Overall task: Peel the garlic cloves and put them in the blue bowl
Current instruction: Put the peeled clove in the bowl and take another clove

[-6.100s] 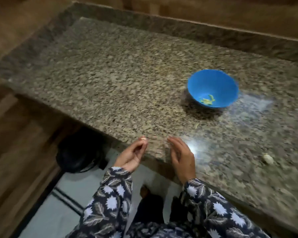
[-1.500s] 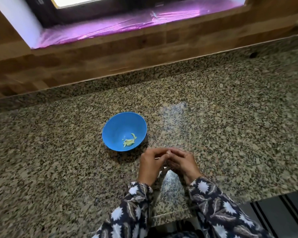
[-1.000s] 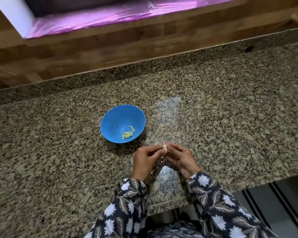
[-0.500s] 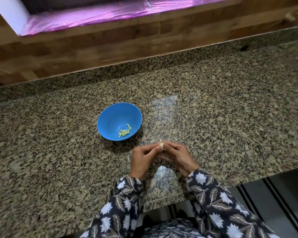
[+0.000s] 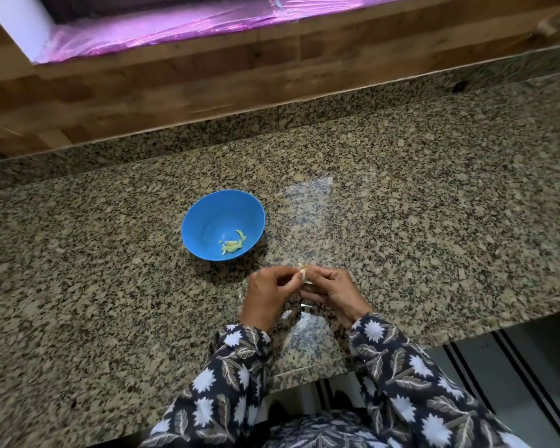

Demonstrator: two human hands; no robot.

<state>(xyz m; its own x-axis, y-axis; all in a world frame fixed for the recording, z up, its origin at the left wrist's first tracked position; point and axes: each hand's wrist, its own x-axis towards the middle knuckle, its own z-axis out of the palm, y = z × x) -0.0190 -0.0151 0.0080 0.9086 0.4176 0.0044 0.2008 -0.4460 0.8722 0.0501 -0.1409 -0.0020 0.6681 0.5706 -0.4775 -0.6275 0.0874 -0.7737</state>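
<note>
A small pale garlic clove is pinched between the fingertips of my left hand and my right hand, just above the granite counter. Thin papery skin sticks up from the clove. The blue bowl stands on the counter up and to the left of my hands, apart from them. A few yellowish peeled pieces lie at its bottom.
A wooden wall rises behind the counter, with a purple-lit sill above it. The counter's front edge runs close under my wrists, with striped floor beyond it at the lower right.
Six seconds ago my hands were apart at the counter's edge and a clove lay at the right. Since then both hands have come together on a clove and keep working it near the bowl.
</note>
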